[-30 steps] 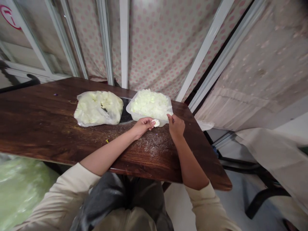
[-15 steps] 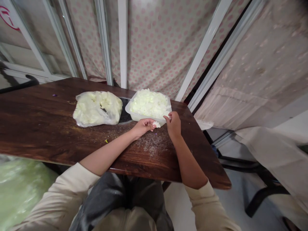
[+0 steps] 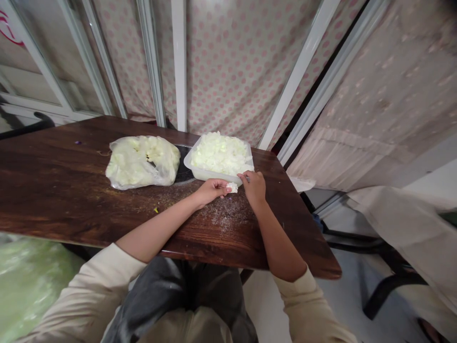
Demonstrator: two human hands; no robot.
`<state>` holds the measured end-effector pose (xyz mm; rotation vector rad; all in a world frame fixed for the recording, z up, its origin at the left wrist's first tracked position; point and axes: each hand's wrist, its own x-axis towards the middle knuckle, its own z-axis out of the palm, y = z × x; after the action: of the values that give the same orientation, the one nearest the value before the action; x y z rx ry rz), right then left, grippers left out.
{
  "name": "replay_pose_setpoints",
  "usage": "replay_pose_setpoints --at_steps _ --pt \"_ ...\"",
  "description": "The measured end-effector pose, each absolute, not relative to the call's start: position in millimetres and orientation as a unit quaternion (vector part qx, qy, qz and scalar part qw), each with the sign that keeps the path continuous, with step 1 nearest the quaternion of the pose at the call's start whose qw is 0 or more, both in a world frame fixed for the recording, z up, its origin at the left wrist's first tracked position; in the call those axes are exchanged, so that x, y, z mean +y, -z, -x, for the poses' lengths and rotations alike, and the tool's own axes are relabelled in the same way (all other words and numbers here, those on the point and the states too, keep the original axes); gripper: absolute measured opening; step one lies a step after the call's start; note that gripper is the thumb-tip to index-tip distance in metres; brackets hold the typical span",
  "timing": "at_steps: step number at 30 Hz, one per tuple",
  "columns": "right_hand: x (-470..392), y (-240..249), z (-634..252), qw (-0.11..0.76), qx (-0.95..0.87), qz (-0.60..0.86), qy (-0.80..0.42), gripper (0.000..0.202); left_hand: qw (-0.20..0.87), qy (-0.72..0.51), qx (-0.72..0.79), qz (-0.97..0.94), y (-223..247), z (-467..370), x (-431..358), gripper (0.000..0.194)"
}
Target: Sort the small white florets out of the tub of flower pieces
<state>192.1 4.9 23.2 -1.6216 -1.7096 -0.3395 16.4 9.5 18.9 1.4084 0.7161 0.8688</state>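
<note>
My left hand (image 3: 213,190) pinches a small white frilly piece (image 3: 233,187), which looks like a cluster of petals, between thumb and fingertips. It hovers in front of a translucent plastic tub (image 3: 200,174) heaped with pale white-green pieces (image 3: 220,152) of a similar look. At the tub's near right corner is my right hand (image 3: 254,186), thumb and forefinger closed together close to the white piece. Whatever those fingers may hold is too small to make out. Left of the tub lies a clear plastic bag (image 3: 143,162) full of pale yellow-white pieces.
Both containers stand on a dark brown wooden table (image 3: 64,190) with crumbs and white specks scattered before me. Between bag and tub shows a black flat object (image 3: 183,164). A large bag with green contents (image 3: 32,286) sits low at the left. Curtained window frames rise behind.
My right hand has come left and slightly down from the tub's corner, nearer to the white piece in my left hand. The left hand keeps its pinch almost in place.
</note>
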Motion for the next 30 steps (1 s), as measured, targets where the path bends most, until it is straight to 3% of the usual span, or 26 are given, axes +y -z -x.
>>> replay_pose_setpoints --at_steps 5,9,13,19,21,30 --pt "5 -19 -189 0.384 -0.666 0.627 0.124 0.030 0.604 -0.409 0.328 -0.600 -17 -17 11 0.021" --pt "1 -23 -185 0.459 -0.614 0.631 0.116 0.038 0.578 -0.433 0.335 -0.606 -15 -17 13 0.024" --pt "-8 -34 -183 0.521 -0.599 0.597 0.116 0.029 0.510 -0.466 0.341 -0.637 -16 -16 14 0.026" --pt "-16 -37 -171 0.447 -0.770 0.457 0.006 0.034 0.455 -0.508 0.337 -0.649 -16 -14 18 0.026" --pt "-15 -35 -167 0.435 -0.785 0.441 -0.001 0.026 0.431 -0.515 0.334 -0.661 -14 -14 18 0.023" --pt "-10 -36 -166 0.513 -0.733 0.442 -0.064 0.010 0.402 -0.520 0.296 -0.693 -13 -16 15 0.021"
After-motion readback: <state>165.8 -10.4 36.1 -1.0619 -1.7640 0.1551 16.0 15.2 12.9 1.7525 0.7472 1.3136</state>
